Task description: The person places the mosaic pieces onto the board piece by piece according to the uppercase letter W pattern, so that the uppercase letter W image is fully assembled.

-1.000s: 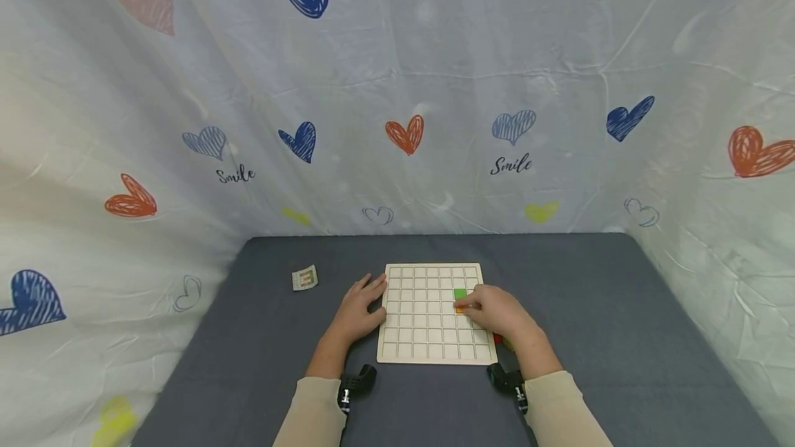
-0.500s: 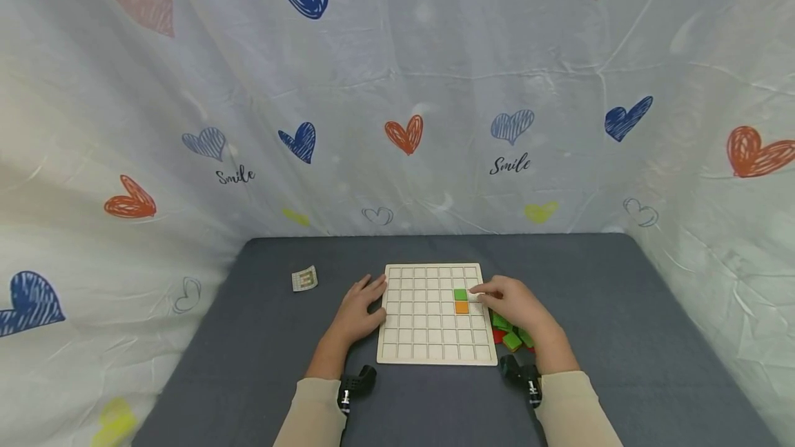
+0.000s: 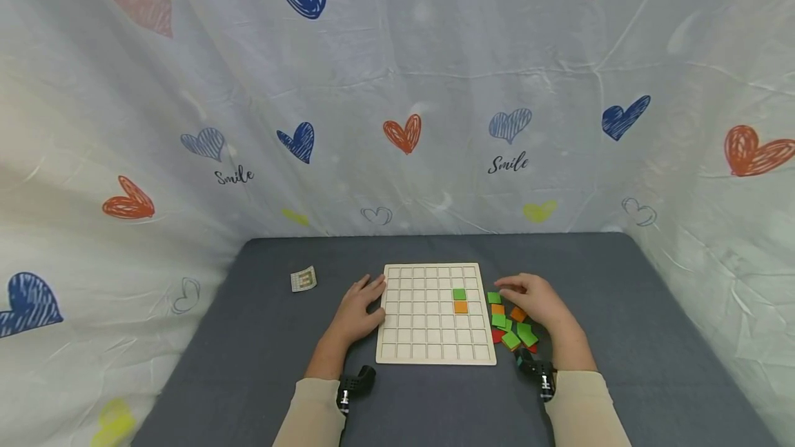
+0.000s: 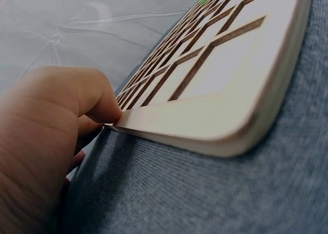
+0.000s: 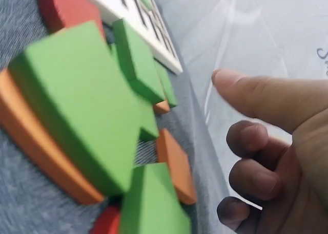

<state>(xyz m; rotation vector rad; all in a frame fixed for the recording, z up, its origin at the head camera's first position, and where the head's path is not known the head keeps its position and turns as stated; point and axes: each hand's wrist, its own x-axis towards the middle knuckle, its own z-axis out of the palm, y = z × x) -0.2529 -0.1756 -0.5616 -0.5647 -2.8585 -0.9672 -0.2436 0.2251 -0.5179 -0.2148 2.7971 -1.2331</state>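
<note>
My left hand [image 3: 357, 312] lies beside the left edge of a pale wooden grid board [image 3: 428, 352], its fingertips touching that edge. In the left wrist view a bent digit of the left hand [image 4: 56, 126] presses at the board's rim [image 4: 189, 134]. One green tile [image 3: 459, 294] sits in the grid directly above an orange tile [image 3: 460, 307]. Over the loose pieces to the board's right is my right hand [image 3: 539, 301], fingers loosely bent and holding nothing. The right wrist view has this hand [image 5: 302, 136] apart from a large green piece [image 5: 82, 96] and an orange one [image 5: 176, 165].
Loose green pieces [image 3: 526, 334], orange pieces [image 3: 518, 314] and red pieces [image 3: 497, 335] lie heaped along the board's right edge. A small printed paper [image 3: 303, 279] is at the back left of the dark table [image 3: 577, 261]. A heart-patterned curtain [image 3: 348, 185] hangs behind.
My right hand has let go of the orange tile in the grid and moved right, off the board to above the loose pieces, uncovering them. The left hand has stayed put.
</note>
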